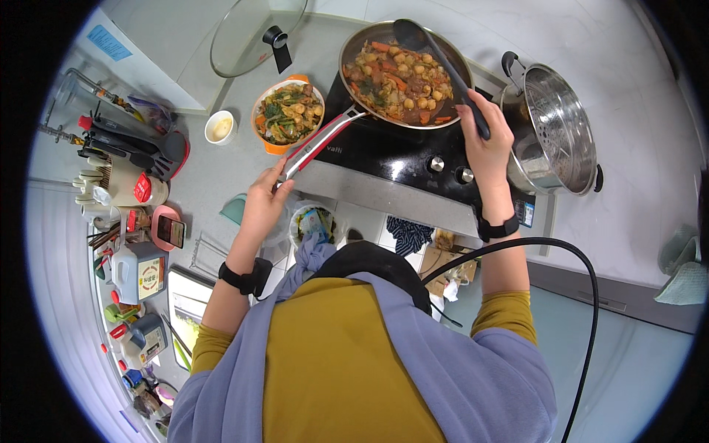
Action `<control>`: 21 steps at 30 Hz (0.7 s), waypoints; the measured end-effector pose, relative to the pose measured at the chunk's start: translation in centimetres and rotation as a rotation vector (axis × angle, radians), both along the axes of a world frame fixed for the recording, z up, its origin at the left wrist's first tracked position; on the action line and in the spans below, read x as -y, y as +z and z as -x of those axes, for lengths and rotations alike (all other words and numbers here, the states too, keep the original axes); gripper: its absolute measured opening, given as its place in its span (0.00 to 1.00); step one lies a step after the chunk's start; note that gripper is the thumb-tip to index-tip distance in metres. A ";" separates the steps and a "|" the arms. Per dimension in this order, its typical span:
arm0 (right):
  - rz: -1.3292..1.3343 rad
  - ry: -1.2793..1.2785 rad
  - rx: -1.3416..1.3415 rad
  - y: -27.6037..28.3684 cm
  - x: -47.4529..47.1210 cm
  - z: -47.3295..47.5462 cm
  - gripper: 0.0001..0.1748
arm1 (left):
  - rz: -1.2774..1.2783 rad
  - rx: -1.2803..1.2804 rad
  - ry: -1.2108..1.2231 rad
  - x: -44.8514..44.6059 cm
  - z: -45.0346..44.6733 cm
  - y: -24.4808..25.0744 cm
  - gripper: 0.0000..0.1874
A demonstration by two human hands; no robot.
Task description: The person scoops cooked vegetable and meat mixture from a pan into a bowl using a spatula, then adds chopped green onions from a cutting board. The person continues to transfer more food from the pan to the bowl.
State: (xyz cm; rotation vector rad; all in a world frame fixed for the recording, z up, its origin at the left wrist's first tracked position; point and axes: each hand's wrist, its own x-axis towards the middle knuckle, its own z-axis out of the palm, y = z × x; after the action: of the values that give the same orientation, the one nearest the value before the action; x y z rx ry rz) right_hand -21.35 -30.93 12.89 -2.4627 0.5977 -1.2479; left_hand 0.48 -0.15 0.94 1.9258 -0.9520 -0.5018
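My left hand point(267, 195) grips the end of the red and silver handle point(321, 145) of a frying pan point(468, 61) on the black gas hob point(382, 152). In my right hand point(488, 126) is a black cooking spoon point(450, 69), its bowl resting against the pan's far inner side. Stewed food point(396, 77) with carrot pieces and small round pale lumps fills much of the pan, with brown sauce at its near right. Left of the pan, an orange-handled bowl point(257, 124) holds similar food.
A small white ramekin point(221, 128) and a glass lid point(243, 47) stand on the left counter. Right of the hob is a steel steamer pot point(532, 149). Utensils, sauce jugs point(141, 271) and a phone point(171, 231) line the left side. A black cable point(590, 299) arches past my right arm.
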 end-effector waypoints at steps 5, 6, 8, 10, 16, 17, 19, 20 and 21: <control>-0.019 0.114 0.022 -1.8 -1.5 -3.6 0.16 | 0.032 0.000 0.003 0.1 -0.1 -0.2 0.25; -0.067 0.120 -0.003 -2.3 -2.0 -4.1 0.17 | 0.046 -0.005 0.013 0.2 0.0 -0.2 0.25; -0.028 0.147 -0.022 -3.4 -2.5 -5.4 0.17 | 0.052 -0.003 0.022 0.2 0.0 -0.1 0.24; -0.017 0.168 -0.029 -4.5 -2.8 -6.4 0.17 | 0.059 0.010 0.015 0.0 0.1 0.0 0.25; -0.056 0.099 -0.118 -6.0 -3.1 -5.5 0.17 | 0.022 0.038 -0.013 0.0 -0.1 -0.1 0.25; -0.090 0.093 -0.132 -6.1 -3.3 -4.9 0.16 | 0.012 0.037 -0.011 0.0 -0.2 -0.2 0.25; -0.315 0.060 -0.023 -6.1 -3.6 -4.1 0.15 | 0.004 0.031 -0.012 0.0 -0.2 -0.2 0.25; -0.544 0.046 0.073 -6.0 -3.8 -3.6 0.15 | -0.006 0.031 -0.011 -0.1 -0.2 -0.3 0.25; -0.774 0.035 0.169 -6.0 -3.8 -3.3 0.15 | -0.006 0.028 -0.014 -0.1 -0.2 -0.3 0.25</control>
State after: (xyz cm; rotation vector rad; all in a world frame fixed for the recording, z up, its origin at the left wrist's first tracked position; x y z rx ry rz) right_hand -18.08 -27.12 6.92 -1.7022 0.7984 -0.9495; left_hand 0.68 -0.07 0.65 1.9373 -0.9835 -0.4866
